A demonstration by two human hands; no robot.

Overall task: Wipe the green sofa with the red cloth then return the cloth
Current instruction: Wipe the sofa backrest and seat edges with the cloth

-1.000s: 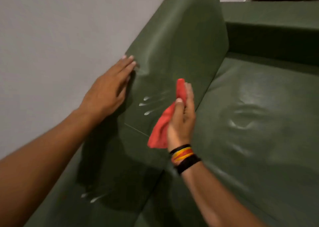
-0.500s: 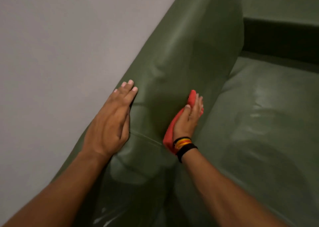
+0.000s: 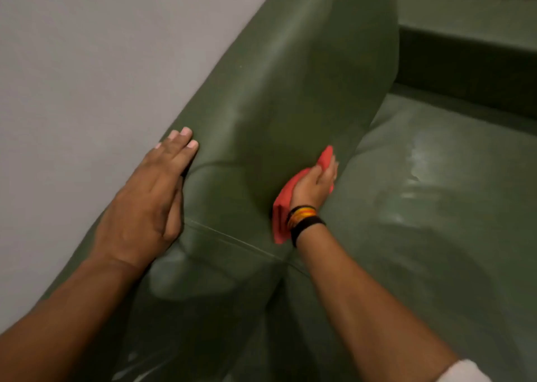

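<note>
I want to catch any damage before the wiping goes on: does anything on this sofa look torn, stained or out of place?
No tear or spill shows. The green sofa has only creases and pale sheen on its seat. The right hand presses the red cloth against the backrest.

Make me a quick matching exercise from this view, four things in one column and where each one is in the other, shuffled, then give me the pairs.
Things:
1. left hand
2. red cloth
3. wristbands
4. wall

Places:
A. on the right wrist
B. behind the sofa backrest
C. flat on the backrest's top edge
D. pressed by the right hand where backrest meets seat

Pairs: 1-C, 2-D, 3-A, 4-B
</note>
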